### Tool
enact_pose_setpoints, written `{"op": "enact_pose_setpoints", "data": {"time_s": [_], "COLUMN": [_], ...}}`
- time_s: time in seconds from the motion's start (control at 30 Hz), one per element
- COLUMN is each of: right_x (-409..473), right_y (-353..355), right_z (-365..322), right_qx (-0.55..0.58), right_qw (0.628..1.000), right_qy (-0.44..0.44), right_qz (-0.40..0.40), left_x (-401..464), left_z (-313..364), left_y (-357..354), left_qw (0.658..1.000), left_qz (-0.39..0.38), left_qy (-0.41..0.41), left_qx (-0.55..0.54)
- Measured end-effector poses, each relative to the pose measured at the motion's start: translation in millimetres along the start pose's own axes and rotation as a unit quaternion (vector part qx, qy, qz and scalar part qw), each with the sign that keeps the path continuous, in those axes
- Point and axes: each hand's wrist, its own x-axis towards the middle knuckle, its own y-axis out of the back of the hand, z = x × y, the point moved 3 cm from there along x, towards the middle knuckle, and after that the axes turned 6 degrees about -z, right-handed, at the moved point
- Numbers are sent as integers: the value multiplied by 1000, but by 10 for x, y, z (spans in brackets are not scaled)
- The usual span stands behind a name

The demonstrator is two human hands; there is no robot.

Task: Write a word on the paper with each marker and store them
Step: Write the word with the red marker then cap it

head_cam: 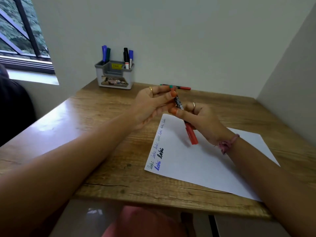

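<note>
Head view: both hands meet above the middle of the wooden counter (106, 106), just past the far corner of the paper (196, 161). The right hand (203, 120) is wrapped around a red marker (185, 120), its thumb pressed along the black labelled barrel and the red cap end pointing down over the sheet. The left hand (153, 103) pinches the upper end of the same marker between fingertips and thumb.

The paper lies at an angle on the counter's right half, reaching the near edge. Along its left edge runs a row of small handwritten words, with a bold blue word (157, 165) and a bold black word (161, 153) just inside that row.

At the far edge, against the wall, stands a grey-and-white holder (114, 77). Its left compartment carries a blue marker and a dark green one (105, 54); its right compartment carries a black marker and a blue one (128, 57). To the right of the holder, another marker with a red end (183, 88) lies flat near the far edge, partly hidden behind the left hand
</note>
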Motion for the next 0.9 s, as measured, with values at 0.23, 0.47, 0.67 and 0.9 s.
{"op": "enact_pose_setpoints", "data": {"time_s": [0.23,0.47,0.67,0.9], "right_x": [57,17,14,4], "right_y": [95,19,-41,-97], "right_z": [37,-4,-54,-40], "right_qx": [110,67,108,152], "right_qw": [993,996,990,985], "right_qy": [3,32,79,73], "right_qz": [52,47,41,39], "left_x": [-166,-228,-265,-291], "left_z": [-144,-277,-208,-149], "left_y": [-85,-209,-297,-300], "left_qw": [948,958,960,961], "left_qz": [-116,-111,-114,-127], "left_qy": [141,133,45,14], "left_qx": [261,230,253,245]}}
